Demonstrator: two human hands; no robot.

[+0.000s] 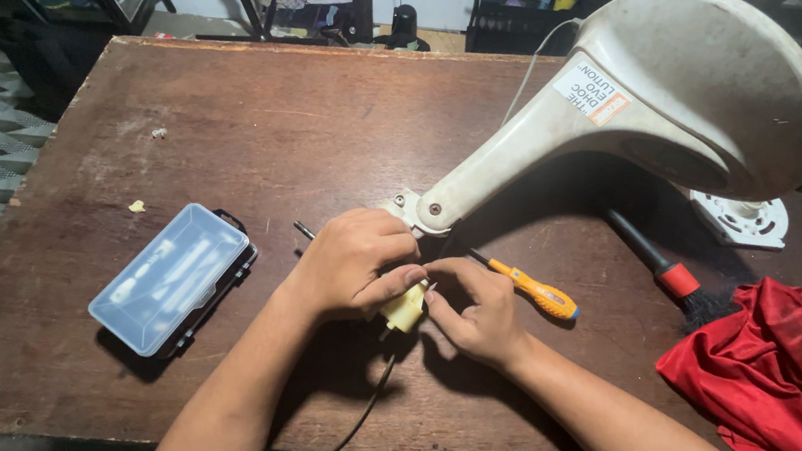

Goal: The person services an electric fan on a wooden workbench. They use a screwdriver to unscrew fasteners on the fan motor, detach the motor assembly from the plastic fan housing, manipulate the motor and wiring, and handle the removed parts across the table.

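At frame centre, left hand (351,265) pinches the small yellow plug-like part (403,309) from above; right hand (477,310) grips its right side, cable (361,417) trailing toward the lower edge

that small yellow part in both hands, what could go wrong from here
1. The small yellow part is pinched only by fingertips of the left hand and right hand; it could slip or its thin black wire could strain.
2. The fan housing leans right over the hands and might shift.
3. The orange screwdriver lies by the right hand and could be knocked away.
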